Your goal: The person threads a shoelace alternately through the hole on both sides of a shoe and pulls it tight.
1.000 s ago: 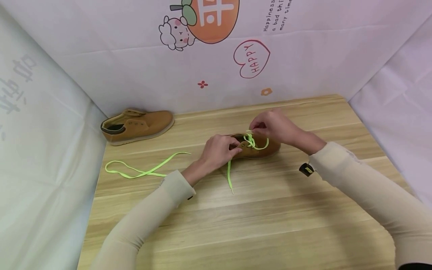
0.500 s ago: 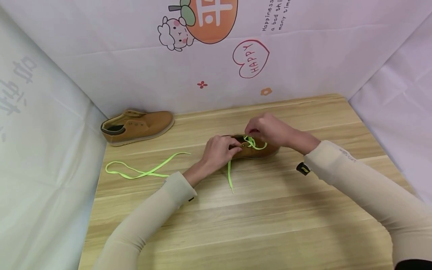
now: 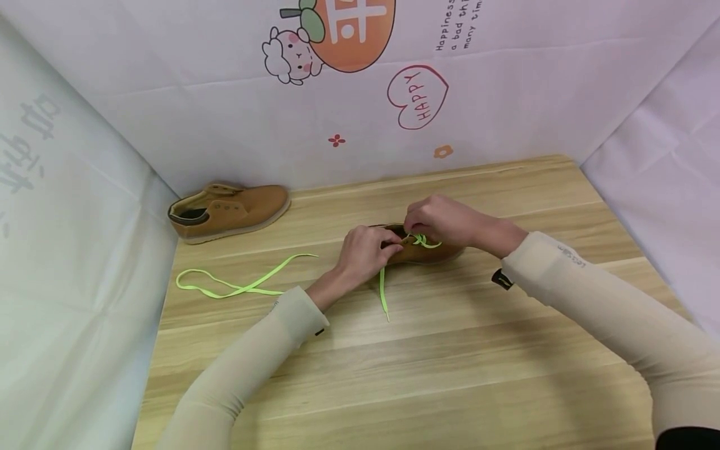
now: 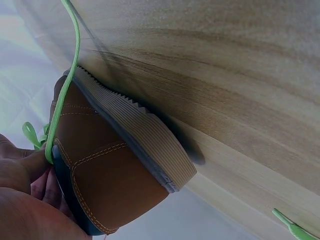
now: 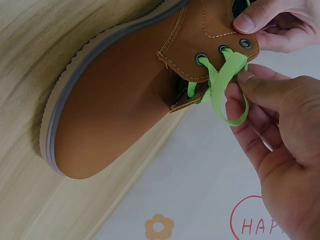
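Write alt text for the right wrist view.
The right hand pinches a green lace threaded through two of the three eyelets on the near flap of a brown shoe, while the left hand grips the shoe. Behind are a wooden table and white cloth.

Toward the person from the laced shoe [image 3: 429, 252], a hand could pass over a broad stretch of tabletop [image 3: 427, 362] between the left sleeve [image 3: 247, 369] and right sleeve [image 3: 590, 306], though the trailing lace [image 3: 384, 294] lies near the shoe's heel end. The left hand [image 3: 364, 252] bars that end; the right hand [image 3: 447, 220] blocks the laced opening. Beyond the shoe, a narrower strip reaches the back cloth [image 3: 225, 125]. Left of it, a gap leads toward the second shoe [image 3: 255, 206], with a lace loop [image 3: 245, 289] lying nearer the person. Right of its toe, room remains behind the right sleeve.
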A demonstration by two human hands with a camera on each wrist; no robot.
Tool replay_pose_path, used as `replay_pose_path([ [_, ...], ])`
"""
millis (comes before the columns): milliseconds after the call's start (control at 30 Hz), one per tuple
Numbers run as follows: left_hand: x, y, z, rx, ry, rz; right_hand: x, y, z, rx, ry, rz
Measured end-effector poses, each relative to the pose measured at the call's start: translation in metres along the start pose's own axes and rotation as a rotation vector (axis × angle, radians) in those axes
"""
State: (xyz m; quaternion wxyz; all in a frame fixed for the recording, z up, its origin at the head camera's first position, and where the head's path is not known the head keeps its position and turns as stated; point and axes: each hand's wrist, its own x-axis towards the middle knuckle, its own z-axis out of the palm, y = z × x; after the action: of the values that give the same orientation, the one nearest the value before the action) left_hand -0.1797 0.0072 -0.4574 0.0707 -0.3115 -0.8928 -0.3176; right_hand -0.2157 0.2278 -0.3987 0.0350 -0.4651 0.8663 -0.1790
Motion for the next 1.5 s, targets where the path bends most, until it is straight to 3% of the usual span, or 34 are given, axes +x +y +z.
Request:
replay_pose_path([
  [233,0.001,0.000,-0.001,0.004,0.001,-0.002,0.003,0.003,0.001,-0.005,-0.025,-0.053],
  [733,0.003,0.001,-0.002,0.009,-0.002,-0.009,0.008,0.008,-0.003,0.130,-0.076,0.006],
  [1333,0.002,-0.001,0.001,-0.004,-0.022,-0.024,-0.012,-0.004,0.016,0.057,0.103,0.051],
  [1500,0.002,-0.001,0.000,-0.018,-0.024,-0.040,-0.018,-0.004,0.028,0.007,0.209,-0.030],
])
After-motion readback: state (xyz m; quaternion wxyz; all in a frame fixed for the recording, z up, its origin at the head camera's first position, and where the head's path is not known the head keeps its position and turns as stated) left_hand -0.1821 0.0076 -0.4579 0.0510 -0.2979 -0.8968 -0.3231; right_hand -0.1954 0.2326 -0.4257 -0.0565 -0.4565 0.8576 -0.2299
